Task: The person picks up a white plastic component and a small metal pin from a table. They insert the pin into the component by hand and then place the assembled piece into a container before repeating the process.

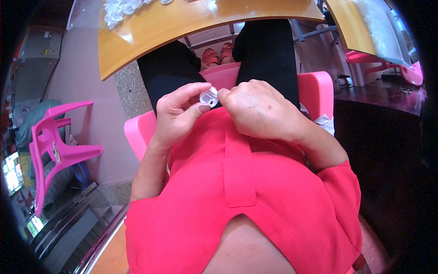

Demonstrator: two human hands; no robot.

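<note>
Between the thumb and fingers of my left hand (180,109) is a small round white plastic piece (209,97) with a slotted, recessed face. Right beside it is my right hand (260,109), its fingers curled in and the thumb side touching or nearly touching the piece's edge. Whatever those curled fingers hold is hidden behind the back of the hand. Both hands are above my lap, short of the table's near edge. A pile of similar small white plastic pieces (119,10) lies on the table's far left.
The yellow wooden table (191,23) spans the top of the view. I sit in a pink plastic chair (315,89). Another pink chair (57,148) stands to the left. At the upper right, a clear plastic bag of white items (376,27) rests on another yellow surface (349,27).
</note>
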